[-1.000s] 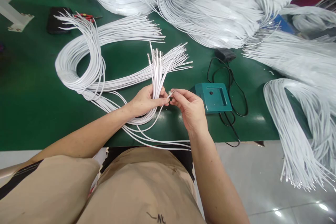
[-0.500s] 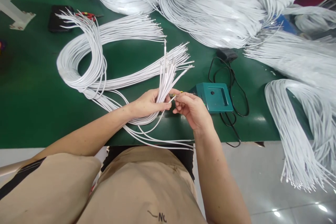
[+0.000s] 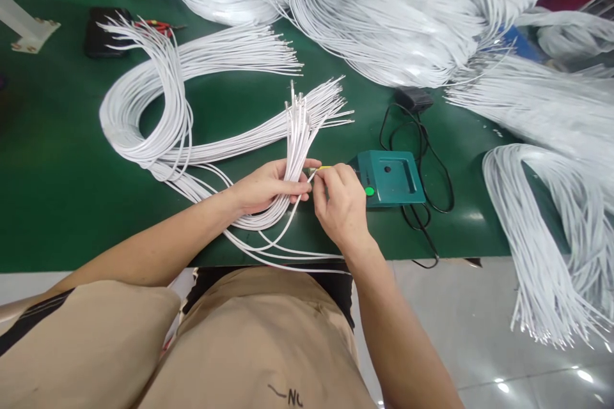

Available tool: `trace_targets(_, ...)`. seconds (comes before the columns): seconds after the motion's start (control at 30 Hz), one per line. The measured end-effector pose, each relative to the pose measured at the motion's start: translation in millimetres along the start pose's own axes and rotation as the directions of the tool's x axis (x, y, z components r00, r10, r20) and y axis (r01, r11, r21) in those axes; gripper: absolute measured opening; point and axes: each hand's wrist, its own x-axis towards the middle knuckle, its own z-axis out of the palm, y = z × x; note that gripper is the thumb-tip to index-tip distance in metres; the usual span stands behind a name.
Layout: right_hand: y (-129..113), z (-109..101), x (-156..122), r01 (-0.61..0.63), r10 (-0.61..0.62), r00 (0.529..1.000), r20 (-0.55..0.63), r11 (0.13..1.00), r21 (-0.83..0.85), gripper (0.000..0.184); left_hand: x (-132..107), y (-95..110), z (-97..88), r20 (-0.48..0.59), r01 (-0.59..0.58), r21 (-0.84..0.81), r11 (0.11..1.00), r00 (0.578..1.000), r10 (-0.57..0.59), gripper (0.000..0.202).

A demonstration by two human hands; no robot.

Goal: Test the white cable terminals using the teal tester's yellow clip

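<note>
Nearest, a tan fabric garment with a black hand-drawn marking fills the bottom, above a glossy grey tiled floor. Just beyond the front edge of the smooth green surface, both hands meet. The left hand is wrapped around an upright bunch of thin white wires, thumb across the front, the bunch's tips spreading above the grip. The right hand is curled, thumb and fingertips pinching the end of a single white wire that loops up from below; the fingertips partly hide that end. A small yellow piece shows just above them.

Just right of the right hand sits a teal box with a rectangular recess and a round green spot; a thin black cable loops beside it. At far right, a thick white wire bundle hangs over the edge. Left of the bunch lies a large curled bundle of white wires.

Farther back are a black block, a red-handled tool, a flat black object and a huge heap of white wires.
</note>
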Motion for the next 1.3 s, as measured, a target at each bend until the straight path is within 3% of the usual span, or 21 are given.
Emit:
trace_targets(0.07, 3, -3, 2, 0.103, -0.094, 0.994, 0.055, 0.979, -0.174, 0.029, 2, -2, 0.6, -0.044, 0.002, -0.01, 1.0, 0.999, -0.002, 0.05)
trace_targets(0.2, 19, -18, 13, 0.106, -0.078, 0.992, 0.104, 0.947, -0.304, 0.023, 5, -6, -0.9, -0.1, -0.027, 0.092, 0.995, 0.994, 0.036, 0.058)
trace_targets(0.37, 42, -26, 26, 0.171, -0.078, 0.947, 0.31, 0.943, -0.286, 0.014, 5, -5, -1.6, -0.143, -0.022, 0.214, 0.977, 0.988, 0.054, 0.053)
trace_targets(0.6, 44, -26, 34, 0.172, -0.077, 0.937, 0.34, 0.951, -0.257, 0.014, 9, -7, -2.2, -0.147, -0.005, 0.313, 0.95, 0.988, 0.054, 0.051)
trace_targets(0.9, 47, -24, 38, 0.124, -0.025, 0.953, 0.303, 0.942, -0.312, 0.019, 14, -9, 1.9, -0.293, 0.023, 0.469, 0.883, 0.947, 0.131, 0.046)
trace_targets(1.17, 43, -28, 39, 0.133, -0.016, 0.945, 0.325, 0.931, -0.341, 0.015, 17, -17, -3.0, -0.261, -0.002, 0.576, 0.817, 0.947, 0.186, 0.046)
trace_targets(1.3, 52, -28, 29, 0.024, 0.024, 0.995, 0.099, 0.889, -0.458, 0.024, 16, -14, -3.1, -0.241, -0.003, 0.566, 0.824, 0.956, 0.169, 0.044)
